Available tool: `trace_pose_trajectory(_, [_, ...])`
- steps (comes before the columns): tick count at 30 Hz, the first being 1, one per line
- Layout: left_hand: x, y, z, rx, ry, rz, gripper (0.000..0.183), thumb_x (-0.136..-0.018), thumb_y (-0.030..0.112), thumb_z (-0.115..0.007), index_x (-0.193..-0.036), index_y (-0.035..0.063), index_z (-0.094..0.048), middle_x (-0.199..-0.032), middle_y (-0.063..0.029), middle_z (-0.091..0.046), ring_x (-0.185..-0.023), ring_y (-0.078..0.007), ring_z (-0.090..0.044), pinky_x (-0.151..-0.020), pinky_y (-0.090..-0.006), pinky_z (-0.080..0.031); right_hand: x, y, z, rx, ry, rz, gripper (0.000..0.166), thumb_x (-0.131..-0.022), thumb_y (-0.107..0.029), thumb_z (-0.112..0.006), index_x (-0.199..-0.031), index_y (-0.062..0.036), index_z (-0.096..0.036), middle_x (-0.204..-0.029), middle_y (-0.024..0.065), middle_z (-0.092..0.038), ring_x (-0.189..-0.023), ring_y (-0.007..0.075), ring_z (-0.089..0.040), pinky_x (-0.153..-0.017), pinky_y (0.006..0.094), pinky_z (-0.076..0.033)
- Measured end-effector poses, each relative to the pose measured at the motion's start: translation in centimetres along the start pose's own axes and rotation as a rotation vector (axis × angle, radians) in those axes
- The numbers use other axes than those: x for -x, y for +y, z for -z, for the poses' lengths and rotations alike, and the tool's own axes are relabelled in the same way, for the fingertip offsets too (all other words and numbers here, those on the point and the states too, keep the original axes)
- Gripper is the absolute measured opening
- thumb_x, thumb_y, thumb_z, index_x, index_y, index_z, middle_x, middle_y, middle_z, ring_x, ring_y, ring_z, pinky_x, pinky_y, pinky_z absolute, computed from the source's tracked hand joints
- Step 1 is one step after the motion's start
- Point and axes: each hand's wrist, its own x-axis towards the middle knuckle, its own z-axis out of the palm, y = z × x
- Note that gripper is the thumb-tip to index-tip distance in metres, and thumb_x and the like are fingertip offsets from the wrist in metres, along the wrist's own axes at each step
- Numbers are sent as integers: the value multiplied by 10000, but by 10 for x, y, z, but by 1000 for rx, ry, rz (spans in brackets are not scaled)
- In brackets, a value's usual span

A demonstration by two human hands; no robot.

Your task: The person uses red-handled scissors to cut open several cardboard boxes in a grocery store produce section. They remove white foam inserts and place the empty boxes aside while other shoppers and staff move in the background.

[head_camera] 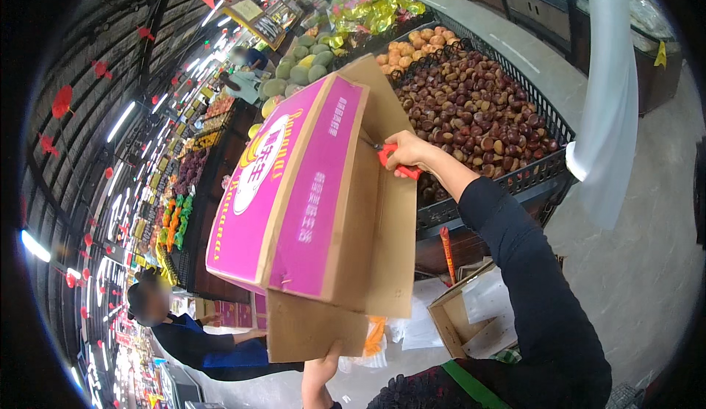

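Observation:
A purple banana carton (309,188) is tilted in front of me, printed with writing and a banana picture. Its brown cardboard flaps stand out from the right side and the bottom. My left hand (322,367) grips the bottom flap (314,326) from below; part of its fingers is hidden behind the cardboard. In my right hand (411,152) are red-handled scissors (408,172), held against the inside of the upper right flap (380,97). Their blades point toward the carton's opening, and whether they touch the cardboard I cannot tell.
Chestnuts (474,116) fill a black plastic crate (496,188) behind my right hand. A plastic bag roll (606,89) stands at right. An open cardboard box (441,321) lies below. At lower left is another person (187,343). Green melons (300,67) are piled beyond the carton.

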Motion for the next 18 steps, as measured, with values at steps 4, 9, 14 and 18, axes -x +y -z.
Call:
trace_pose_trajectory(4, [-4,-10,-3,-4,-106,27,267,-887,6,-702,-1152,-21,-676,-1115,-98,-704,-1071,-233,-641,-921,-371,-505,10,6,-44,-33,-23,26,814,-752,125,-693,-1494,94,-361,-876,185,-676,-544,192,-654,-437,328,-528])
trace_pose_trajectory(9, [-10,16,45,211,-180,89,343,-850,59,-781,-1166,-9,-666,-1099,-95,-710,-941,-221,-684,-824,-361,-550,23,23,-62,104,109,90,741,-794,93,-662,-1480,58,-382,-774,132,-645,-534,172,-630,-438,329,-501])
trace_pose_trajectory(14, [-76,15,181,143,534,-310,563,-1085,469,-388,-1222,-19,-633,-1136,-154,-694,-1020,-236,-683,-954,-395,-523,39,61,-99,225,181,173,740,-818,61,-628,-1507,24,-358,-739,123,-647,-539,178,-635,-472,332,-512])
trace_pose_trajectory(18, [-255,85,181,-157,268,-358,604,-1087,452,-339,-1266,-31,-654,-1306,-172,-651,-1279,-266,-573,-1136,-392,-365,40,76,-89,202,210,51,749,-822,67,-606,-1519,26,-334,-736,122,-648,-527,183,-626,-468,333,-497])
